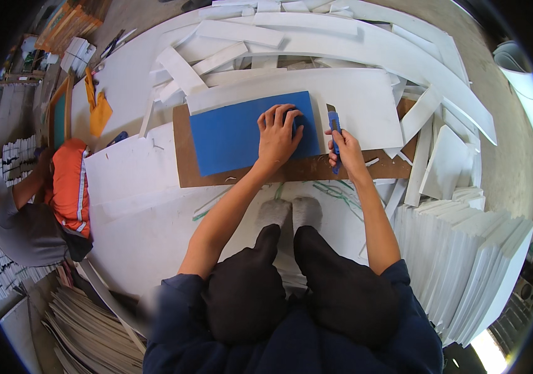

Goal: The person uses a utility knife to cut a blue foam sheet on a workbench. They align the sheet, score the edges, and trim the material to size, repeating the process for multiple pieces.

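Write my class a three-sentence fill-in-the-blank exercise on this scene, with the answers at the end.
1. The left hand rests on a rectangular panel coloured ____.
2. The utility knife is held in the person's ____ hand.
3. The board showing along the panel's near edge is coloured ____.

Missing words: blue; right; brown.

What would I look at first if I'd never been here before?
Probably the bright blue board in the middle, with the left hand on it. Just to its right, the right hand holds a blue cutter. Then the orange thing over at the left, beside another person.
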Demonstrator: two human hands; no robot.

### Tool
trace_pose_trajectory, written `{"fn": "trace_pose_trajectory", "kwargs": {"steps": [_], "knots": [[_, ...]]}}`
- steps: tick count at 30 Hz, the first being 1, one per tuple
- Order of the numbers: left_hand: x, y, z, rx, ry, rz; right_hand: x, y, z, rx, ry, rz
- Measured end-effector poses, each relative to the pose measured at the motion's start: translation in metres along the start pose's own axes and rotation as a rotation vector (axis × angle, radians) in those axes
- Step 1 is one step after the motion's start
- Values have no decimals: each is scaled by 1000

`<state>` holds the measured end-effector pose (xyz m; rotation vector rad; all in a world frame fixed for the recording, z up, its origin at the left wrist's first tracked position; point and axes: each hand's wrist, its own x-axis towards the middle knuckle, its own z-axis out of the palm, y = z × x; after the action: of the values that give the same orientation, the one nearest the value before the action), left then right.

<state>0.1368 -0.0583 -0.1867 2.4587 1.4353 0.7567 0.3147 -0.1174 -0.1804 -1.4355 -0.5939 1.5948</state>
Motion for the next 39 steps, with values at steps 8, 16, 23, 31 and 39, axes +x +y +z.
{"fn": "trace_pose_trajectory", "kwargs": {"steps": [8, 16, 23, 31, 39], "knots": [[0, -9, 8, 97, -57, 85, 10, -4, 10, -485, 107, -98], [16, 4, 23, 130, -25, -131, 38, -24, 45, -1320, 245, -286], [15, 8, 18, 91, 6, -161, 43, -27, 53, -1377, 249, -316], [18, 6, 20, 74, 11, -130, 51, -35, 55, -1412, 252, -265], [19, 6, 18, 94, -34, -80, 60, -35, 60, -1395, 251, -305]]}}
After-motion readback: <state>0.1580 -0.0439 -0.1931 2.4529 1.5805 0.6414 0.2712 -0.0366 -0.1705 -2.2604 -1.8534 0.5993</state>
